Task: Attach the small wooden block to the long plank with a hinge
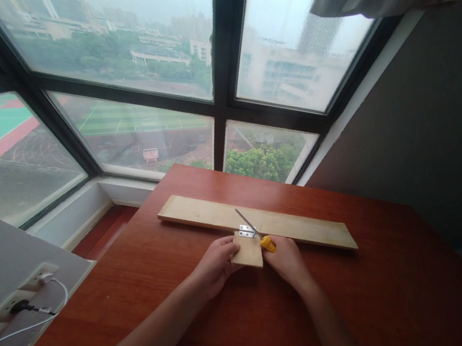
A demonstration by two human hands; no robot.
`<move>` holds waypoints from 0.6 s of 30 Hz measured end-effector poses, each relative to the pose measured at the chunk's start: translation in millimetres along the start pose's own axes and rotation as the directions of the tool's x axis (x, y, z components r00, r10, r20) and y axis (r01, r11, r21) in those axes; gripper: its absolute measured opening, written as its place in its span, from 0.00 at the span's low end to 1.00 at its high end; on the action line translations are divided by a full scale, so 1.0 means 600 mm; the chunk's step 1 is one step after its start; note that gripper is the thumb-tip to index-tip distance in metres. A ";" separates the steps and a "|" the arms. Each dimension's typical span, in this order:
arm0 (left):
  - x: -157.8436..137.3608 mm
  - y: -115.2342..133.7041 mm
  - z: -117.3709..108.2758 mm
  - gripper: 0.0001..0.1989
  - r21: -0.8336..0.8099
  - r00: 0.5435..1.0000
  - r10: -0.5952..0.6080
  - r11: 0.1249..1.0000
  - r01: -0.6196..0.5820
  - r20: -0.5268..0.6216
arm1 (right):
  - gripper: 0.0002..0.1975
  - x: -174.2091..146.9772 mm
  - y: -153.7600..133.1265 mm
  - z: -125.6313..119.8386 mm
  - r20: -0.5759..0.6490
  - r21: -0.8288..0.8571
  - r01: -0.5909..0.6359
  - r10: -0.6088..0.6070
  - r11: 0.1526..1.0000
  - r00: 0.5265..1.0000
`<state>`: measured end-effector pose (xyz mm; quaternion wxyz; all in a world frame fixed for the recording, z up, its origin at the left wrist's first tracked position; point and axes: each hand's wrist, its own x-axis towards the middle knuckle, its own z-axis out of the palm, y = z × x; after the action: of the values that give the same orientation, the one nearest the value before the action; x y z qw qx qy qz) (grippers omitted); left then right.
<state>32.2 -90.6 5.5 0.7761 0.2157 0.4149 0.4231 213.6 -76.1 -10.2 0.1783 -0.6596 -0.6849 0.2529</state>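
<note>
My left hand (219, 259) grips a small wooden block (249, 253) by its left side, thumb on top and fingers beneath. A silver metal hinge (246, 231) with screw holes sits at the block's far edge. In my right hand (286, 260) is a screwdriver (268, 244) with a yellow handle; its thin shaft points away and to the left, passing over the hinge. Just beyond lies a long pale wooden board (208, 214), crosswise on the table. Whether the hinge is fastened to the block or the board I cannot tell.
The reddish-brown wooden table (145, 309) carries these things. A large dark-framed window (218, 109) stands behind it, with a sports field outside. On the left, a low wall has sockets (9, 303) with a white cable (64, 293) plugged in. A grey wall rises at the right.
</note>
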 end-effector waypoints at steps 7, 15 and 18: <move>0.000 -0.010 -0.001 0.17 0.048 1.000 0.006 0.999 -0.006 0.002 | 0.06 -0.027 0.015 -0.020 -0.034 0.000 0.014 -0.014 1.000 0.999; 0.002 -0.020 -0.002 0.16 0.057 1.000 0.019 0.998 -0.020 0.014 | 0.10 -0.025 0.034 -0.038 -0.078 0.095 -0.028 0.036 0.995 0.996; -0.002 -0.022 -0.001 0.17 0.064 1.000 0.003 0.998 -0.005 0.018 | 0.12 -0.024 0.044 -0.038 -0.088 0.143 -0.036 0.049 0.989 0.995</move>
<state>37.8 -98.6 -3.3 0.7716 0.2451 0.4209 0.4092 249.0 -87.7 -5.7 0.2500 -0.6707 -0.6422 0.2741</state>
